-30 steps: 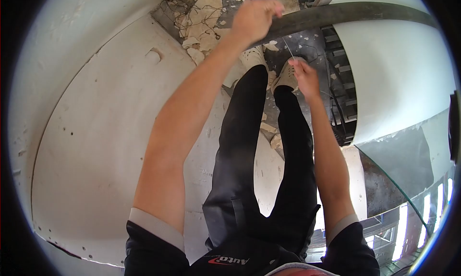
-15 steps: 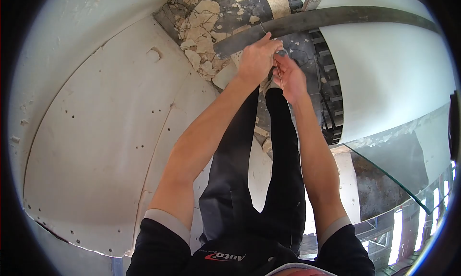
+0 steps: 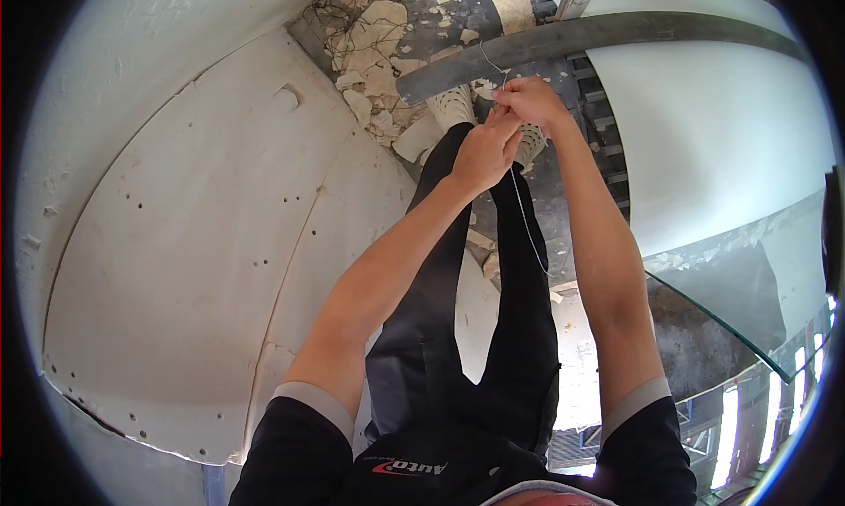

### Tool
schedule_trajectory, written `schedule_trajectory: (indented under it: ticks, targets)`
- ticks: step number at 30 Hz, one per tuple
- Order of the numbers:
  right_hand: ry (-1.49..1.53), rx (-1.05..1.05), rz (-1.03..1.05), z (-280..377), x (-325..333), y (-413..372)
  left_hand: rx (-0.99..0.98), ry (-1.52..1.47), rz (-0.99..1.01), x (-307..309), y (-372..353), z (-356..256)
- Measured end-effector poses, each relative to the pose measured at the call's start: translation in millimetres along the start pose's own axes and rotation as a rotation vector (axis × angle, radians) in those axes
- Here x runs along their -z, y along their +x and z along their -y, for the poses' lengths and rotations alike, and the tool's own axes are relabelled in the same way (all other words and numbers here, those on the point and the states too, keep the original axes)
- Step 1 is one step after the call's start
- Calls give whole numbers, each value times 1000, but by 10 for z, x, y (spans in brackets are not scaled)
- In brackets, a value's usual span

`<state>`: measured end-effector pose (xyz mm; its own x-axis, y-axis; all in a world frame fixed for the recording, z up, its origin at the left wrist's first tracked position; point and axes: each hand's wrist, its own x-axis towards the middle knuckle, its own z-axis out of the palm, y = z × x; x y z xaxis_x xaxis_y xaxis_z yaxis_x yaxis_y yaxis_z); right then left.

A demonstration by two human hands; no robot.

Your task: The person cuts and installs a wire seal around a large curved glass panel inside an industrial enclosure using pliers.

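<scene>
A thin pale wire (image 3: pixel 530 226) is looped over a dark curved bar (image 3: pixel 607 33) near its left end. From the loop it runs down to my hands, and its loose tail hangs in a curve in front of my right leg. My right hand (image 3: pixel 535 101) pinches the wire just below the bar. Close beneath it, my left hand (image 3: pixel 486 154) has its fingers closed around the same stretch of wire, touching the right fingers. The exact grip of the fingertips is partly hidden.
Broken plaster pieces (image 3: pixel 380 31) and tangled wire lie on the dark floor beyond my shoes (image 3: pixel 453 106). A large pale panel (image 3: pixel 202 233) rises at the left. A white curved sheet (image 3: pixel 704 136) stands at the right, with a glass edge (image 3: pixel 717 326) below it.
My right hand has moved up toward the bar, while my left hand has come down and toward me. The wire's loop and long tail now show clearly.
</scene>
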<state>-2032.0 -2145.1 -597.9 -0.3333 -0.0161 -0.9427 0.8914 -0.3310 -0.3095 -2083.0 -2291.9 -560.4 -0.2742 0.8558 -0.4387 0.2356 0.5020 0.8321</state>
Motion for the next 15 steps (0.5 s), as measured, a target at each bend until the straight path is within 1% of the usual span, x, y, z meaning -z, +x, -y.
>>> schedule_trajectory:
  ticks: [1,2,3,4,5,6,7,8,9,10,11,13,14,15]
  targets:
    - [-21,29,24,-50,-17,31,3,0,0,10,-23,21]
    - [-21,27,26,-125,-36,39,83,-120,-92,15,-51,43]
    - [112,27,22,-191,-51,12,161,-242,-184,8,-63,61]
    - [244,25,15,-251,-56,1,162,-247,-183,-10,-48,87]
    - [243,19,12,-299,-68,20,294,-293,-387,-30,-7,127]
    - [304,51,18,-358,-96,47,427,-336,-588,-55,29,190]
    - [366,81,27,-415,-141,51,436,-339,-583,-17,94,223]
    - [366,70,32,-476,-202,35,737,-687,-294,51,181,278]
    - [418,114,-2,-496,-255,14,1012,-1025,21,106,283,345]
    - [468,165,-38,-482,-283,14,927,-1055,32,49,350,437]
    - [466,171,-39,-468,-301,17,921,-1054,30,5,433,535]
    - [332,274,-212,-488,-358,-27,918,-1075,53,-39,521,593]
    - [335,265,-216,-514,-379,-67,925,-1078,62,-74,530,616]
    - [171,277,-309,-500,-378,-97,948,-1070,22,-83,558,622]
